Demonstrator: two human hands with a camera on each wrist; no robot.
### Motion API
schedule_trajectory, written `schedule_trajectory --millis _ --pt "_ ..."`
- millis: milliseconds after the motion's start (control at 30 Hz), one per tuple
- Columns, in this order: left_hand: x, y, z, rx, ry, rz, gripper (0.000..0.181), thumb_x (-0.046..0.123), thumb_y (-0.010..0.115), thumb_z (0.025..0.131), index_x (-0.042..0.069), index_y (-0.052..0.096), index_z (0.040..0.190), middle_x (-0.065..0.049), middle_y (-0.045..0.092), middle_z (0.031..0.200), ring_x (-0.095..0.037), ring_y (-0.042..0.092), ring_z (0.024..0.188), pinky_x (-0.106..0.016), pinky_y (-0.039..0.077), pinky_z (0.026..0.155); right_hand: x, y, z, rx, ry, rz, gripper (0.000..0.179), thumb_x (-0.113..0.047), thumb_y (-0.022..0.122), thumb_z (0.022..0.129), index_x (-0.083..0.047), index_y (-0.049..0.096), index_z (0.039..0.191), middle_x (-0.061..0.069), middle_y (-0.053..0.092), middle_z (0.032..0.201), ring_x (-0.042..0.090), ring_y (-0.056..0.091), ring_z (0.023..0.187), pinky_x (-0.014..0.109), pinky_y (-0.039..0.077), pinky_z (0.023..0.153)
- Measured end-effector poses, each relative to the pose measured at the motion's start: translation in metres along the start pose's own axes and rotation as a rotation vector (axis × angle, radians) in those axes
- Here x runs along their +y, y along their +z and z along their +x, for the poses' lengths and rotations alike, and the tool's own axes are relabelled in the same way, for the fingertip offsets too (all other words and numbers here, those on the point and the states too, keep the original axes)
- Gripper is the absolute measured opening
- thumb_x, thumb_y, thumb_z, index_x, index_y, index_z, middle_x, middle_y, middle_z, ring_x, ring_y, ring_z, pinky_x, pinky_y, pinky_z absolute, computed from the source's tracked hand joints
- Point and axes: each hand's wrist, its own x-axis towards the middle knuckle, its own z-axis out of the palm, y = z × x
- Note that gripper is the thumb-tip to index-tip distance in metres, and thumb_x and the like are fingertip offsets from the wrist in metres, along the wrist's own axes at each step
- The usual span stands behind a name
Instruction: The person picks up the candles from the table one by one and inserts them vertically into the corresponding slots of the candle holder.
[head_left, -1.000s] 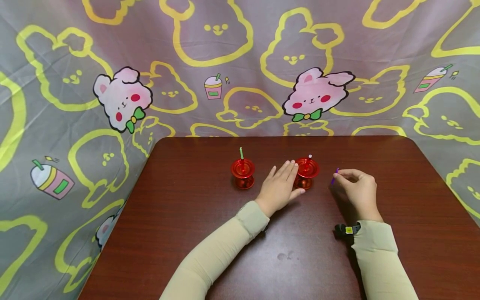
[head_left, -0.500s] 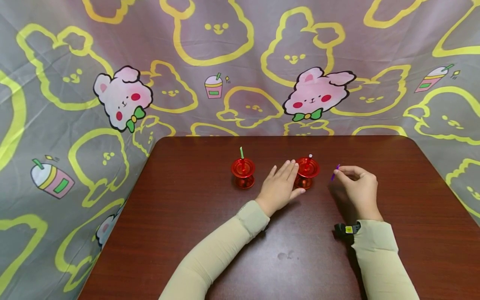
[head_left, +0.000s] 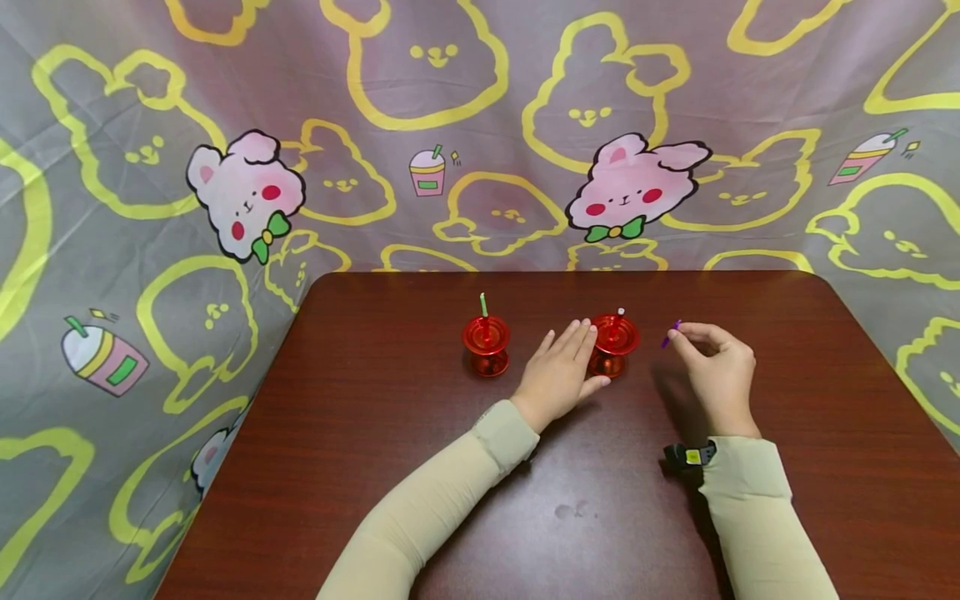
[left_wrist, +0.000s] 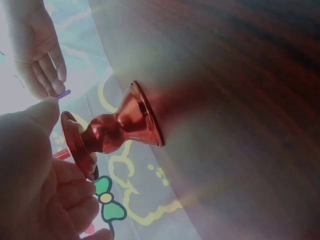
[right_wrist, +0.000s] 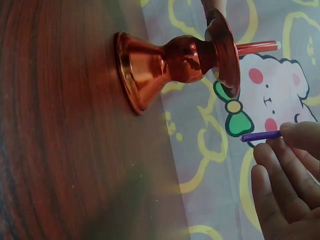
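Two red, shiny candle holders stand upright on the table, each with a dish on a waisted foot. In the left candle holder (head_left: pixel 489 365) a thin green candle (head_left: pixel 483 306) stands up. The right candle holder (head_left: pixel 617 333) has a red stem with a whitish tip rising from its dish. Beside that dish lies my left hand (head_left: pixel 557 371), fingers straight and thumb apart, at the holder's left side. To its right, above the table, my right hand (head_left: pixel 718 375) pinches a thin purple candle (right_wrist: pixel 261 136) between thumb and fingers. The candle points slantwise, apart from the holder.
A dark brown wooden table (head_left: pixel 360 467) with rounded far corners carries everything. Behind and to the left hangs a grey cloth (head_left: pixel 495 100) with yellow and pink cartoon animals. A black wrist strap (head_left: pixel 690 456) sits at the right sleeve.
My right hand has risen slightly with the purple candle, which now tilts more. The left hand and both candle holders stay where they were.
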Motion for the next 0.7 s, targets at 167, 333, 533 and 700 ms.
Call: schedule_trajectory --millis 167,333,533,700 --pt "0.0 0.0 0.0 -0.001 0.001 -0.015 0.078 0.059 0.044 0.103 0.011 0.027 0.161 -0.004 0.023 0.167 -0.017 0.018 0.154 -0.041 0.021 0.123 -0.004 0.003 0.0 0.012 -0.005 0.044 0.019 -0.013 0.082 0.086 0.002 0.079 0.097 -0.02 0.071 0.084 -0.009 0.064 0.075 0.008 0.046 0.066" --pt "0.0 0.0 0.0 -0.001 0.002 -0.012 0.077 0.059 0.044 0.103 0.011 0.027 0.161 -0.004 0.024 0.167 -0.017 0.019 0.154 -0.041 0.022 0.123 -0.008 0.006 0.0 0.014 -0.015 0.072 0.021 -0.01 0.081 0.086 0.005 0.077 0.1 -0.027 0.067 0.081 -0.009 0.064 0.073 0.008 0.046 0.065" --pt "0.0 -0.001 0.0 0.003 0.0 -0.001 0.077 0.06 0.043 0.103 0.012 0.028 0.161 -0.004 0.025 0.167 -0.016 0.019 0.154 -0.041 0.021 0.123 -0.012 0.009 0.002 0.018 -0.048 0.059 0.019 -0.012 0.082 0.086 0.001 0.079 0.1 -0.026 0.068 0.083 -0.008 0.063 0.073 0.009 0.045 0.062" --pt "0.0 -0.002 0.0 0.004 0.0 0.011 0.076 0.06 0.043 0.103 0.012 0.029 0.161 -0.004 0.026 0.167 -0.016 0.019 0.154 -0.041 0.021 0.123 -0.017 0.011 0.004 0.017 -0.085 0.074 0.017 -0.012 0.082 0.086 0.0 0.079 0.099 -0.026 0.068 0.084 -0.008 0.063 0.074 0.009 0.046 0.065"
